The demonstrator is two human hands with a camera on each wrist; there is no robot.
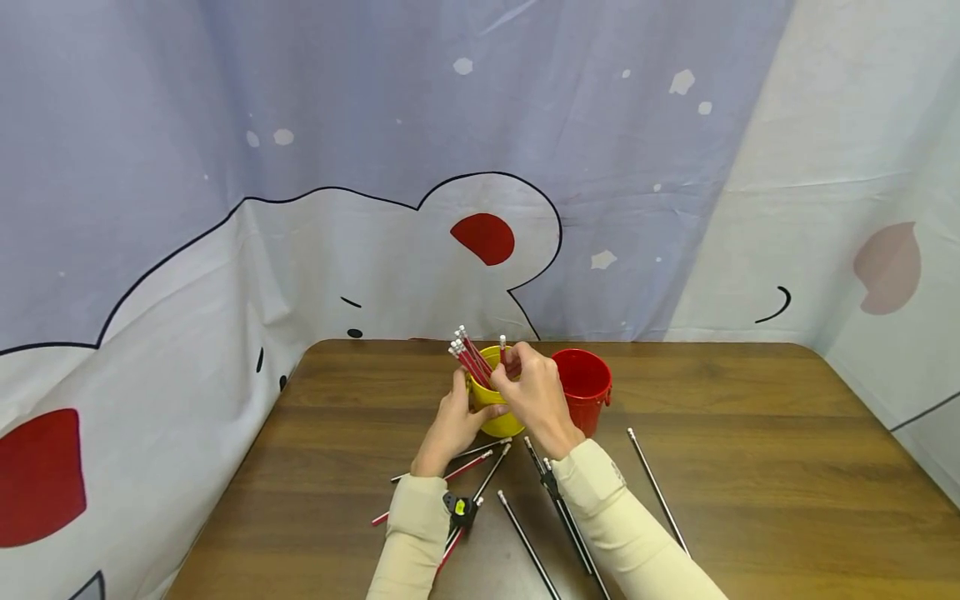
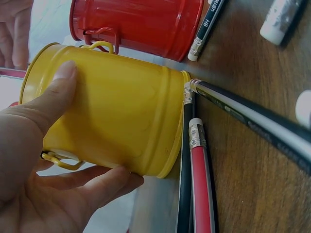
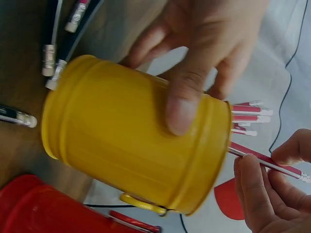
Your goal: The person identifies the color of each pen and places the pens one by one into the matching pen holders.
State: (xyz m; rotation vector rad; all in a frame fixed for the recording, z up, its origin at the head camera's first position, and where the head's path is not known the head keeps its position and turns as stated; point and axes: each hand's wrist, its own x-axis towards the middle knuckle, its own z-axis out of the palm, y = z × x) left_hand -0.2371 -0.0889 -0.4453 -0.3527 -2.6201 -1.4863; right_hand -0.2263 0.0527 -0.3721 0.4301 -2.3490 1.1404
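A yellow bucket stands at the back of the table with several red pencils leaning out of its left side. My left hand grips the bucket from the left, its thumb across the front wall near the rim in the left wrist view. Over the opening, my right hand pinches a red pencil between thumb and fingers near its eraser end. The lower part of that pencil passes behind the rim, hidden inside the bucket.
A red bucket stands just right of the yellow one. Black pencils and red pencils lie scattered in front, some under my forearms. One black pencil lies farther right. A printed curtain hangs behind the table.
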